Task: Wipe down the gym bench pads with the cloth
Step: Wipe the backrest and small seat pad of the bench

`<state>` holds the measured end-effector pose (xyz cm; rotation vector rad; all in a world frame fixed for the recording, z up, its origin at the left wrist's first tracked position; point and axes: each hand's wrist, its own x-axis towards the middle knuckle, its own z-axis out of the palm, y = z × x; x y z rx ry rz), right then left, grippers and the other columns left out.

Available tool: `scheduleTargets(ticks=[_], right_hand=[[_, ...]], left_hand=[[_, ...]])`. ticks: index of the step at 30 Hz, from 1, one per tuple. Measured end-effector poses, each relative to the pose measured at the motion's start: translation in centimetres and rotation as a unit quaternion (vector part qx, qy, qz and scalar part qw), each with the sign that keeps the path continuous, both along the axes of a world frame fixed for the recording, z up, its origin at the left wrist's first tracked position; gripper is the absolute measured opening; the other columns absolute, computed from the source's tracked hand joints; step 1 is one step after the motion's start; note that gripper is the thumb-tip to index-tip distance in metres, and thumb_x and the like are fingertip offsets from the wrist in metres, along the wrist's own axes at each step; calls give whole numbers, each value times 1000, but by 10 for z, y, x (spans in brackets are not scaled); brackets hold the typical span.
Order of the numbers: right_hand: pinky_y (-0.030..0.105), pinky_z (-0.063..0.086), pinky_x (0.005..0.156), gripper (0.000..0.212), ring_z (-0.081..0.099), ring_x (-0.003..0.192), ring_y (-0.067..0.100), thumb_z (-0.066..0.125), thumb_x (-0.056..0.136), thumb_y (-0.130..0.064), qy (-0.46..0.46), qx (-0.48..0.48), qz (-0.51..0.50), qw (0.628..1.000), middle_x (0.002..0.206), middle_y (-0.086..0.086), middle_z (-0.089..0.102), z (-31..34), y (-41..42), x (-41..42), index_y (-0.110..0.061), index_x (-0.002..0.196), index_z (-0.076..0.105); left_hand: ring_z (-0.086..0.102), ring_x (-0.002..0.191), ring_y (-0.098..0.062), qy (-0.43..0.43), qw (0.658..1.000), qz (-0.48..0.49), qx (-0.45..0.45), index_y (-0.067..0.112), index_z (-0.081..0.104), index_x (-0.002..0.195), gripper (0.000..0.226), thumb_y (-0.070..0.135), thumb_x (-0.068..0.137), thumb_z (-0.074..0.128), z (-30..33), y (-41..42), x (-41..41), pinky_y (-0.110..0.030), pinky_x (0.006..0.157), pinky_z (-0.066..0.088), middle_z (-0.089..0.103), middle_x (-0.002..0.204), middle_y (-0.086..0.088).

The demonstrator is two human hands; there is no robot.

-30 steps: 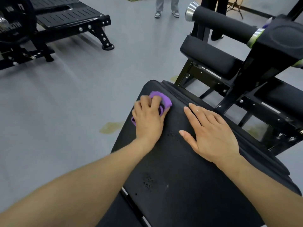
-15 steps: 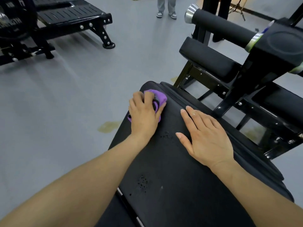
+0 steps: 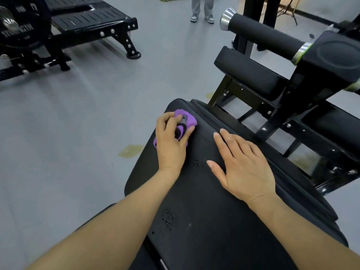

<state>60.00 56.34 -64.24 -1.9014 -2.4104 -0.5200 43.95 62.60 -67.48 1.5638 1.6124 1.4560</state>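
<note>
Fingers [image 3: 169, 121] of the left hand [image 3: 171, 141] curl round a crumpled purple cloth [image 3: 187, 118] near the far rounded corner of the smooth black bench pad [image 3: 194, 211], right hand [image 3: 245, 168] flat, fingers straight and slightly spread; background equipment [image 3: 17, 31] reads partly "STRENGTH".

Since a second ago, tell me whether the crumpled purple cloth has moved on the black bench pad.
Yes. The purple cloth, gripped by the left hand, slid left, toward the black bench pad's left edge.
</note>
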Motion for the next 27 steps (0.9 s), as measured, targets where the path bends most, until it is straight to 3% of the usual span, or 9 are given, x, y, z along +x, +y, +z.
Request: scheduleTargets(ticks=[3,6,8,11,15,19,23,27], right_hand=[[34,30,98,66,49,121,23,28,93,-54,-1,-8,-2,1000,141,8,49,0,0,-1,-10,141,42],[34,30,98,67,51,121,24,27,92,-54,-5,-13,-6,1000,141,8,48,0,0,-1,-11,141,42],[34,30,98,67,51,121,24,28,92,-54,-6,-5,-2,1000,141,8,48,0,0,-1,-10,141,42],[36,31,98,67,52,120,24,29,92,-54,-3,1,1,1000,141,8,49,-1,1,0,-10,140,43],[35,35,97,67,51,121,24,28,92,-55,-1,1,-2,1000,141,8,49,-1,0,0,-11,141,42],[36,39,97,68,51,122,24,27,92,-56,-4,1,-4,1000,141,8,48,0,-1,-1,-11,141,41],[35,41,95,67,50,122,22,25,93,-56,-7,11,-2,1000,141,7,48,-2,1,0,-12,142,41],[36,44,94,68,50,122,23,25,93,-56,-11,6,-2,1000,142,7,48,-1,1,0,-11,142,40]], left_hand=[[39,125,-3,37,998,-46,3,16,60,119,38,10,82,68,-13,-24,-2,-11,105,33,42,131,14],[35,134,-7,39,997,-64,-7,19,54,129,49,2,84,63,-13,-19,0,-26,112,32,39,142,12],[34,136,-12,24,999,-44,-15,19,53,131,46,7,87,60,-2,3,5,-36,113,33,41,145,5],[37,134,-16,4,1000,-1,-27,15,56,128,37,18,91,57,18,37,7,-35,113,30,45,142,-1],[30,136,-15,86,995,-45,-9,22,46,136,53,38,87,59,12,22,2,-33,114,28,37,146,4],[32,132,-9,70,996,-14,-58,27,52,130,55,58,85,48,23,30,8,-32,109,33,42,143,10],[41,128,-14,133,990,38,-34,26,58,125,43,50,91,46,22,40,16,-34,105,38,47,140,7],[38,133,-13,150,988,-20,-13,28,55,129,38,39,92,51,4,13,0,-35,109,36,45,143,10]])
